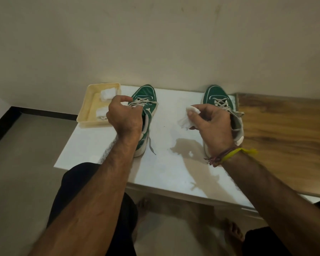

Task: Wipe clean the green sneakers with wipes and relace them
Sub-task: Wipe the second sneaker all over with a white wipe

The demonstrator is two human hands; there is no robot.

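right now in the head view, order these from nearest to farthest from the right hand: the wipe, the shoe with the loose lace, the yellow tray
From the right hand:
1. Wipe, pinched in that hand's fingers.
2. Shoe with the loose lace, to the left across the white table, under the left hand.
3. Yellow tray, at the table's far left corner.

Both forearms reach forward over the knees. The left hand (123, 115) curls, forefinger out; the right hand (210, 122) pinches a wipe (185, 121).
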